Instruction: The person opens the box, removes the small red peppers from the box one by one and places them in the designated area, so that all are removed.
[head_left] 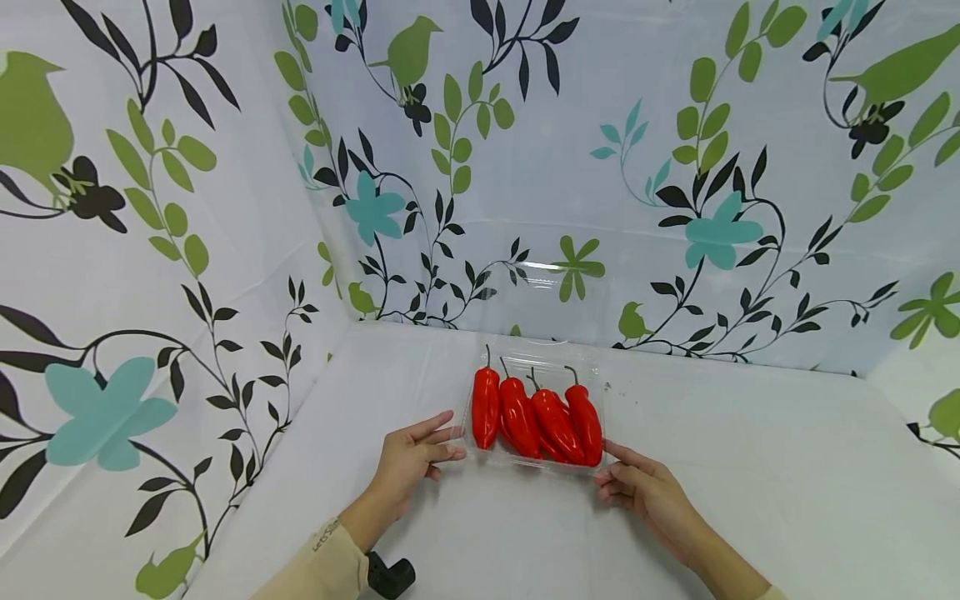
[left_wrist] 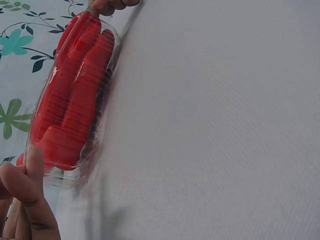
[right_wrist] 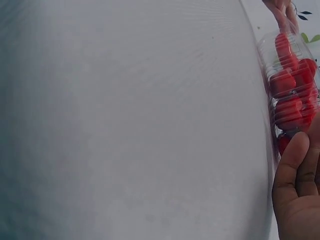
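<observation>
A clear plastic clamshell container [head_left: 607, 392] sits on the white table with several red chili peppers [head_left: 517, 417] lying side by side in it, stems pointing away. Glints behind it suggest its transparent lid [head_left: 536, 275] stands raised. My left hand [head_left: 416, 458] holds the container's left edge between thumb and fingers. At the near right corner, my right hand [head_left: 641, 492] pinches the rim with thumb and index finger. In the left wrist view the peppers [left_wrist: 75, 95] show through the ribbed near wall. The right wrist view catches only part of the container [right_wrist: 269, 47].
White cloth covers the table [head_left: 750, 467]. A curtain [head_left: 570, 200] printed with leaves, birds and flowers hangs behind and to the left. A black wrist device [head_left: 392, 575] shows below the left sleeve [head_left: 322, 567].
</observation>
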